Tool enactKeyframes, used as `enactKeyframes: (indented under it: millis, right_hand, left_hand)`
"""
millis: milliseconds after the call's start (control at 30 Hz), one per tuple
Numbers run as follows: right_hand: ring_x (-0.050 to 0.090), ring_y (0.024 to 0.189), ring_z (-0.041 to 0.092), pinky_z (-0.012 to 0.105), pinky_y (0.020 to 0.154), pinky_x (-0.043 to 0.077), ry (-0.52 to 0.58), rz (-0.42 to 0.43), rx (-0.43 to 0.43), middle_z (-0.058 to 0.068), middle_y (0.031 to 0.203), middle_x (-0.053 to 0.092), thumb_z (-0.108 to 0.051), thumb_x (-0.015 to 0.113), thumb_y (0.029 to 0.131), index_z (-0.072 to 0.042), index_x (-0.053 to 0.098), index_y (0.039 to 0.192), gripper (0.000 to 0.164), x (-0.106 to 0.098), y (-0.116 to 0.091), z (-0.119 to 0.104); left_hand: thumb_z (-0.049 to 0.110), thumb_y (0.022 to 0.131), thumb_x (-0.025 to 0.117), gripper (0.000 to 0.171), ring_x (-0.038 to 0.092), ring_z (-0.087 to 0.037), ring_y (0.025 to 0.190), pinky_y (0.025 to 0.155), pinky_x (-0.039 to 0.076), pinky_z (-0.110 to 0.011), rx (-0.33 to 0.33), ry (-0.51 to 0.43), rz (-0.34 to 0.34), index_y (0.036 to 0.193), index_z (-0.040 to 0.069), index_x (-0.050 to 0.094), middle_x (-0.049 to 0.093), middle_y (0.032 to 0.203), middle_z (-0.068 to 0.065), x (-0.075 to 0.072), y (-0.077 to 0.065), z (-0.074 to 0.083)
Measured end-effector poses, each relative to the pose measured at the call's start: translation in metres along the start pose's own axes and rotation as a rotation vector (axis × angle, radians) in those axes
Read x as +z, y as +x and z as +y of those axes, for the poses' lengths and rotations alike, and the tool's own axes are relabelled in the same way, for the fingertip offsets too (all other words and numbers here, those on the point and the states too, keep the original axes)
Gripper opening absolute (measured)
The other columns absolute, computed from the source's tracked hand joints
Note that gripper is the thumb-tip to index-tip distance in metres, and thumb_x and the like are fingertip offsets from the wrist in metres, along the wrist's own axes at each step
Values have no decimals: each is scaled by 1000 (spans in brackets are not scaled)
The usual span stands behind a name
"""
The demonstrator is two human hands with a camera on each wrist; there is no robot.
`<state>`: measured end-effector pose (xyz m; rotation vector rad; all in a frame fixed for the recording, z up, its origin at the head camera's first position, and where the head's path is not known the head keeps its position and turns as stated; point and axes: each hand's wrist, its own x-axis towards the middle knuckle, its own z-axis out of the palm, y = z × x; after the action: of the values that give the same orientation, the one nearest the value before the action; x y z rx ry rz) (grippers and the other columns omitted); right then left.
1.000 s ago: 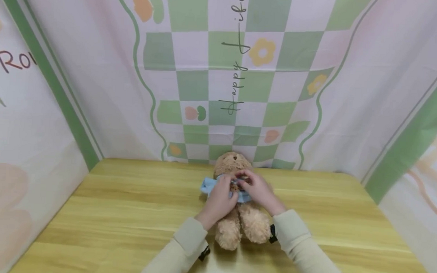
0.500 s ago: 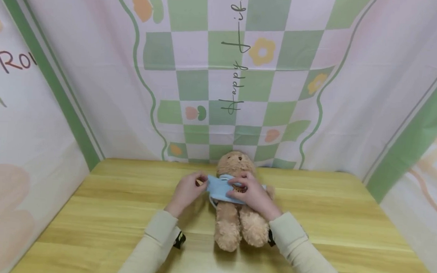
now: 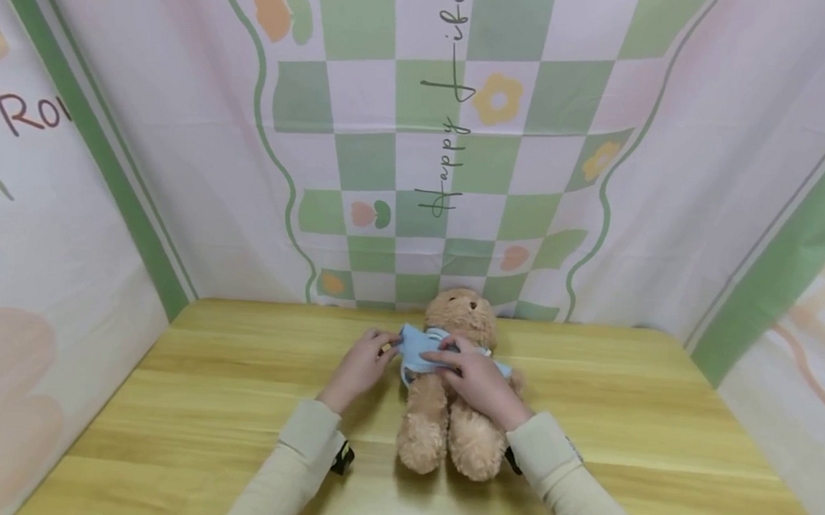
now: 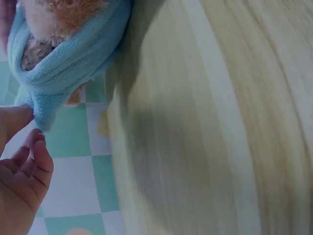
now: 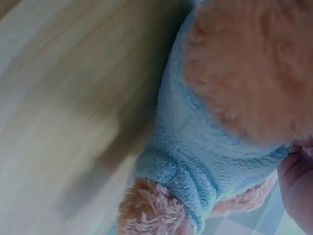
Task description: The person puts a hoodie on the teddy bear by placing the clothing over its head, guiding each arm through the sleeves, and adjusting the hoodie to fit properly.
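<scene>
A tan plush teddy bear lies face up on the table, wearing a small light-blue shirt. My left hand pinches the tip of the left-side sleeve between thumb and fingertips; no paw shows at that end. Over the bear's chest, my right hand holds the shirt front with bent fingers, at the hem in the right wrist view. It hides the middle of the shirt. From the right-side sleeve a furry paw sticks out.
The wooden table runs back to a hanging cloth with green checks just behind the bear's head. More printed cloth borders the left side, and another panel borders the right.
My left hand has moved from the chest out to the left sleeve. The bear has shifted slightly right, its head turning that way. My right hand stays at the shirt front, now covering its brown print.
</scene>
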<state>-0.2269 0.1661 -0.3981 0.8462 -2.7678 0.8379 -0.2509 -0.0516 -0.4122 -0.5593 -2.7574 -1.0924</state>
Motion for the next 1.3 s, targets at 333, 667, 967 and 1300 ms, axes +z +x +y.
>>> enactKeyframes:
  millis: [333,667,967,1300]
  right_hand:
    - [59,96,20,35,79,50,86,28,80,7,115,56,-15,54,96,-15,71,108,21,2,3,-6]
    - [53,72,10,27,65,47,-71,86,159,0,97,55,-38,77,78,-19,65,91,26,9,7,-9]
    - [55,72,14,29,62,46,-156,139,162,2,99,59,-35,76,80,-17,64,87,23,16,9,-13]
    - [55,78,13,30,67,46,-88,139,121,2,103,58,-26,72,84,-20,64,85,10,16,7,-8]
  left_hand:
    - [7,99,48,22,61,-35,108,93,49,-47,111,-16,1,108,-2,65,65,111,-20,4,1,-5]
    - [13,102,43,26,63,-30,84,68,51,-28,-74,-205,2,107,-1,65,68,98,-15,1,1,-6]
    - [12,99,49,21,56,-12,64,57,46,-21,-28,-150,-28,100,1,67,70,85,-12,-1,2,-4]
    - [11,90,64,9,62,-18,77,65,49,-26,49,69,29,93,7,72,68,92,-8,3,1,-1]
